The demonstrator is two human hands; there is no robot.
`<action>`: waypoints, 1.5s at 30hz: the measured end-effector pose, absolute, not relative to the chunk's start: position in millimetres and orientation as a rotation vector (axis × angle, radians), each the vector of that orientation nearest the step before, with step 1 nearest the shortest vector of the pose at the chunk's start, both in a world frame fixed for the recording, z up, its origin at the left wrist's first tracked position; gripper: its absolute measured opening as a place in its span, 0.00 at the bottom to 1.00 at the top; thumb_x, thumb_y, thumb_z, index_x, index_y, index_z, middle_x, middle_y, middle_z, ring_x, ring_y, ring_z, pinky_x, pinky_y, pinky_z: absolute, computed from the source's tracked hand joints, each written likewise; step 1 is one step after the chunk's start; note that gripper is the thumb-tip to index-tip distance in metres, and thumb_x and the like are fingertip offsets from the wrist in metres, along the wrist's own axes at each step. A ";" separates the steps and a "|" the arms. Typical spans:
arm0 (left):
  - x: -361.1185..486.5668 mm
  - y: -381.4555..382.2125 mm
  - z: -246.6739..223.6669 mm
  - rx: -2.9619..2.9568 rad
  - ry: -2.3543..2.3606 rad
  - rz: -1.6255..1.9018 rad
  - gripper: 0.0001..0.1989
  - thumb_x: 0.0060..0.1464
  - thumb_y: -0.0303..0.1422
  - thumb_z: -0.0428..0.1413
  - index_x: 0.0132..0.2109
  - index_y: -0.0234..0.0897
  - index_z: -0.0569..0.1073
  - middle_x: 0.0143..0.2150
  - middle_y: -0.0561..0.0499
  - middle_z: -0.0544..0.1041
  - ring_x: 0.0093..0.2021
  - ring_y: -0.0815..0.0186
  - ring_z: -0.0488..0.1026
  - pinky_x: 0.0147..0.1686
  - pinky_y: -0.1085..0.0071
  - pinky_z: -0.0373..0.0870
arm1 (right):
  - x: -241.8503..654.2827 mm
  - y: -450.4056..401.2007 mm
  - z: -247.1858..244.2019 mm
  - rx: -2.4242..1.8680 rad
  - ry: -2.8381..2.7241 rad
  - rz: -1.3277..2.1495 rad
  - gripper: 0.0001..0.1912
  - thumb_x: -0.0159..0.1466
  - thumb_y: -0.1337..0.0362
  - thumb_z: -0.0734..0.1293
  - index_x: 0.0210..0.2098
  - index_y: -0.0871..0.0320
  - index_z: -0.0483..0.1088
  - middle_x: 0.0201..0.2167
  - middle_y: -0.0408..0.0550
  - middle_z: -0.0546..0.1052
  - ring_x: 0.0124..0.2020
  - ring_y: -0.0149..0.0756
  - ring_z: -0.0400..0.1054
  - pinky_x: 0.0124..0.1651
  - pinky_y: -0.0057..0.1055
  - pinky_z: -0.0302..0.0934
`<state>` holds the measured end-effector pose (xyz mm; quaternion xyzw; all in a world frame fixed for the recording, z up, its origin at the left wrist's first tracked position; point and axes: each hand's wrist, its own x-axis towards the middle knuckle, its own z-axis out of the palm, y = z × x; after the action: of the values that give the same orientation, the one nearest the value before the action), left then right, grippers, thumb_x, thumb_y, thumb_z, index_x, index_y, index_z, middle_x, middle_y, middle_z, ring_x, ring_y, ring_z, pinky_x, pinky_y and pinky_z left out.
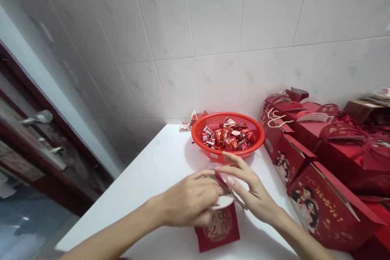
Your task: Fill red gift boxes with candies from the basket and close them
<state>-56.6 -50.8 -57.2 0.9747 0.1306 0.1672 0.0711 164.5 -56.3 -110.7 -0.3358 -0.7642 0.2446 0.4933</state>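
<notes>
A small red box [222, 227] with gold lettering stands on the white table, its top flaps raised. My left hand [193, 199] has its fingers curled at the left side of the box top, closed on it. On the right side of the flaps, my right hand [248, 183] has its fingers spread, with thumb and fingertips near a red flap. Behind both hands sits a red plastic basket [210, 151] with wrapped candies [230, 136] in it. The fingertips of my right hand come close to the basket's front rim.
Many larger red gift boxes [329, 207] crowd the right side, some with rope handles. Small packets [185, 126] lie left of the basket by the tiled wall [213, 81]. A door handle [38, 118] shows at left.
</notes>
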 end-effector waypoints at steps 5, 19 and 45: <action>-49.2 -59.4 -83.1 2.975 0.238 0.467 0.08 0.56 0.22 0.51 0.37 0.40 0.70 0.44 0.44 0.81 0.44 0.57 0.77 0.60 0.58 0.65 | 163.0 -63.5 -116.2 -0.783 -1.949 0.702 0.16 0.72 0.58 0.61 0.55 0.48 0.75 0.68 0.49 0.61 0.68 0.44 0.58 0.65 0.47 0.60; -60.7 -51.9 -80.3 2.973 0.590 0.776 0.20 0.68 0.41 0.42 0.35 0.36 0.72 0.34 0.47 0.76 0.33 0.62 0.68 0.38 0.63 0.64 | 172.3 -57.5 -127.4 -0.933 -1.985 0.174 0.05 0.70 0.65 0.63 0.44 0.54 0.70 0.60 0.54 0.70 0.61 0.45 0.65 0.58 0.42 0.64; -70.9 -39.7 -64.9 2.772 0.614 0.901 0.10 0.59 0.26 0.48 0.32 0.36 0.72 0.27 0.51 0.73 0.25 0.68 0.68 0.25 0.73 0.63 | 153.6 -66.9 -124.9 -0.782 -2.124 -0.139 0.11 0.71 0.57 0.61 0.41 0.57 0.72 0.37 0.51 0.74 0.41 0.40 0.68 0.56 0.50 0.61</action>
<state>-70.9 -39.7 -64.9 0.9275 0.2054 0.3016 0.0814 153.6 -66.9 -124.9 -0.3123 -0.8488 -0.0556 0.4231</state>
